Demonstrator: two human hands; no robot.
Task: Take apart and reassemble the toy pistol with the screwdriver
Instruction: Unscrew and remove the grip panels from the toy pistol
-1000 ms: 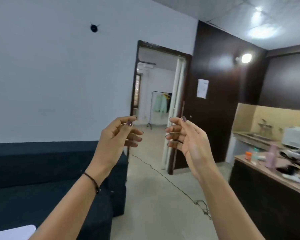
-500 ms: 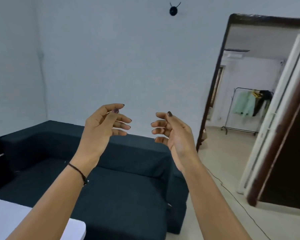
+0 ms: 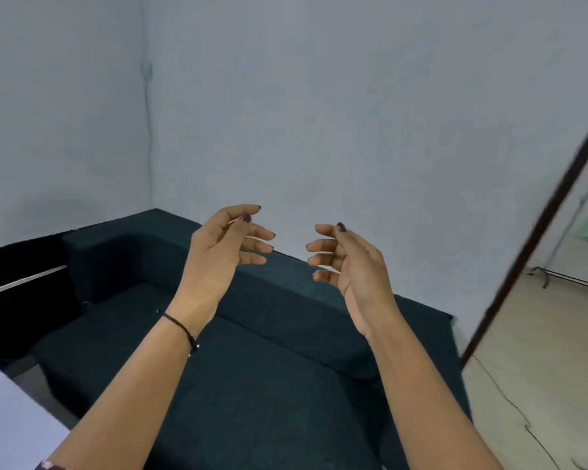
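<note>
Both hands, left hand (image 3: 214, 256) at nine o'clock, right hand (image 3: 350, 262) at three, are hovering apart, fingers loosely curled, holding nothing.

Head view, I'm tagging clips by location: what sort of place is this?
Likely a living room in a home: a dark sofa runs along a plain pale wall into the corner, and a dark door frame at right opens onto a light floor.
</note>
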